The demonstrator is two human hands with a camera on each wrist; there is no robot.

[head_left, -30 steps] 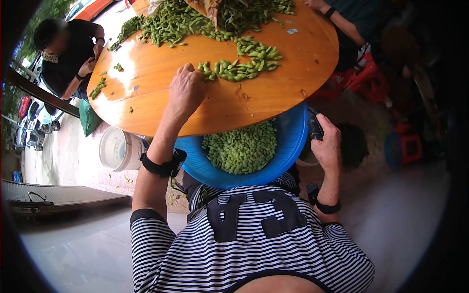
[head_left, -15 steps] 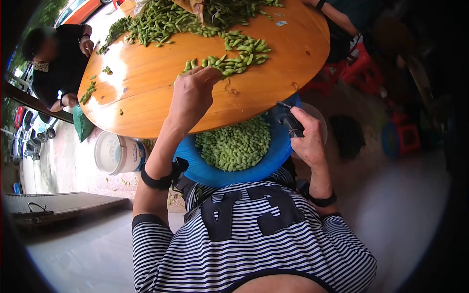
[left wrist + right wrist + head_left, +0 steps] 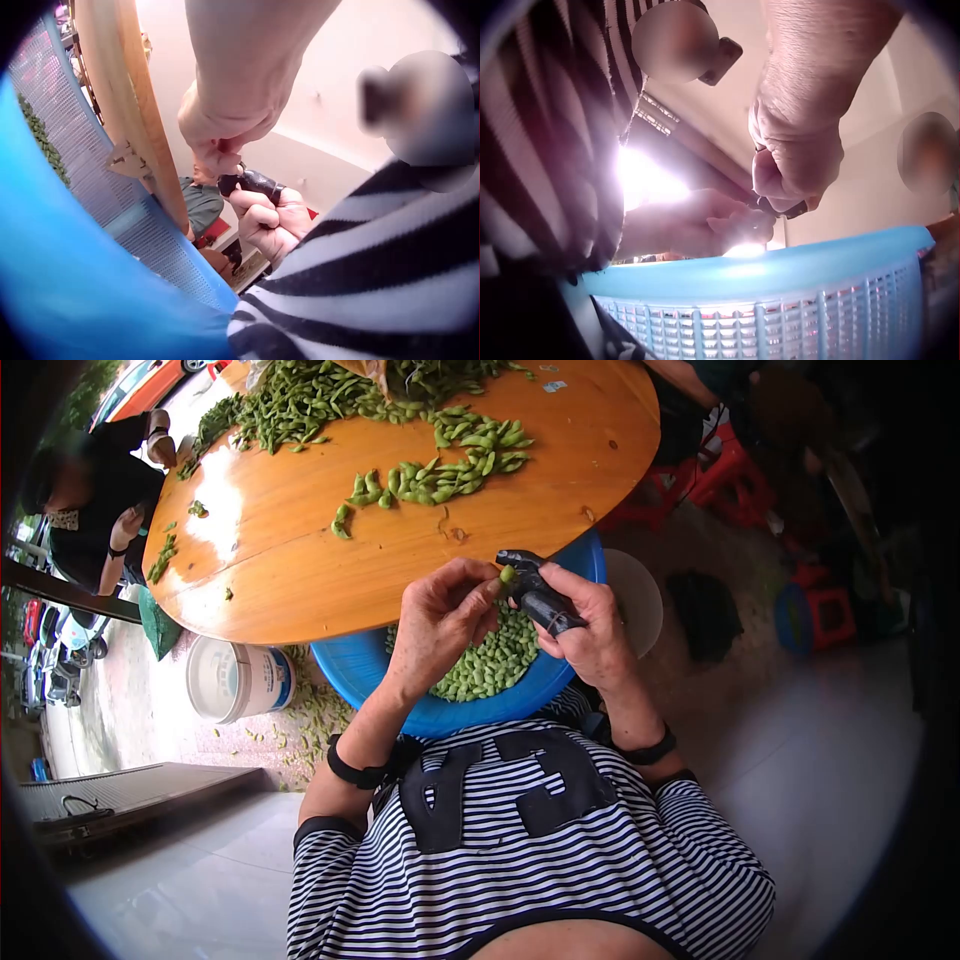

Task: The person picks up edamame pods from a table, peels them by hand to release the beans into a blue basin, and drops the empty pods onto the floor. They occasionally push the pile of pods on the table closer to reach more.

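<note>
Over a blue basket of shelled green beans, my two hands meet. Thumb and fingertips of my left hand pinch a green soybean pod. My right hand grips a black hand tool, its tip right at the pod; its exact kind does not show. In the left wrist view the tool lies across the right fist. The right wrist view has both hands just above the basket rim. Beyond, a row of pods lies on the wooden table.
A large heap of pods covers the table's far side. At the left sit a person in black and a white bucket. Red stools stand at the right, and fallen pods litter the floor.
My left hand has come back from the row of pods to above the basket, with a pod in its fingertips. My right hand has brought the black tool left to meet it.
</note>
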